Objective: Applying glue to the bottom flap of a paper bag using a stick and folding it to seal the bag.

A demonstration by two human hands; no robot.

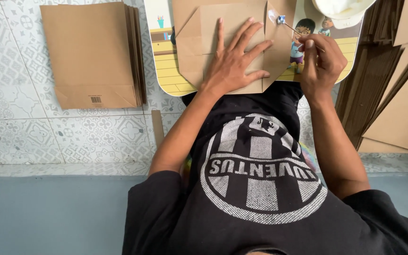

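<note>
Premises appear to be a home-based paper bag workshop, worked at floor level. Evidence: patterned white floor tiles point(34, 137); a stack of finished brown paper bags point(93, 54) on the left; further piles of flat brown paper point(393, 80) on the right; a small illustrated lap table point(166, 61) at the far centre serving as workbench

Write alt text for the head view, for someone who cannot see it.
Seen from above, a left hand presses flat on a folded brown paper bag lying on a small illustrated table, while the right hand holds a thin brush. A stack of finished bags lies on the tiled floor.
</note>
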